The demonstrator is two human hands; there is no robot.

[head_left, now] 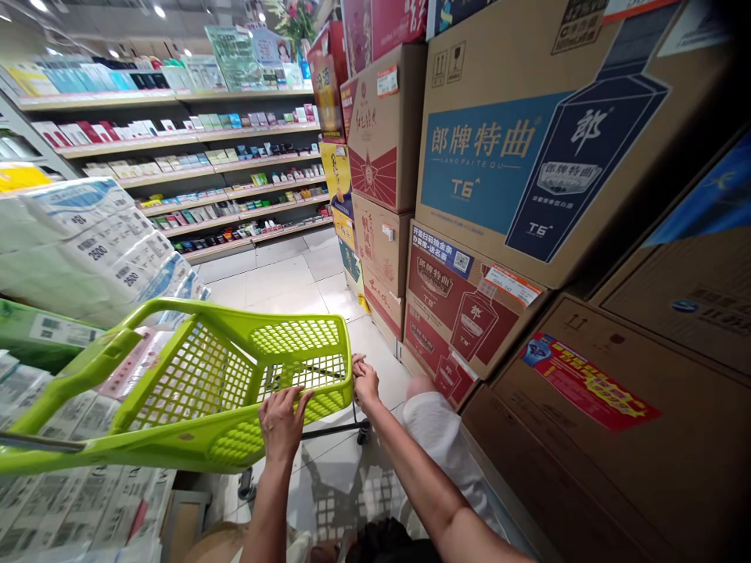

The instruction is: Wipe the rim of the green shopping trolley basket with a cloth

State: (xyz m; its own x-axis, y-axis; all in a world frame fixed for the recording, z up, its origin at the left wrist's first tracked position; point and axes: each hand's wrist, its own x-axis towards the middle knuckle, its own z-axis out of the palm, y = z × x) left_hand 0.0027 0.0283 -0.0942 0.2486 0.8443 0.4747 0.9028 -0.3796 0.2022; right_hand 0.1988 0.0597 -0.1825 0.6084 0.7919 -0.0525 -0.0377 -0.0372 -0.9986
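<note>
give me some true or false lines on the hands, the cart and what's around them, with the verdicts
1. The left hand is on the rim of the shopping cart. True.
2. The right hand is lifting a carton. False: it is at the end of the cart.
3. Stacked cartons stand to the right of the cart. True.
4. The cart's basket is red. False: it is yellow-green.
5. The shelves at the back hold rows of small packages. True.
6. The bottle printed on the large upper carton is white. False: it is dark blue.
</note>
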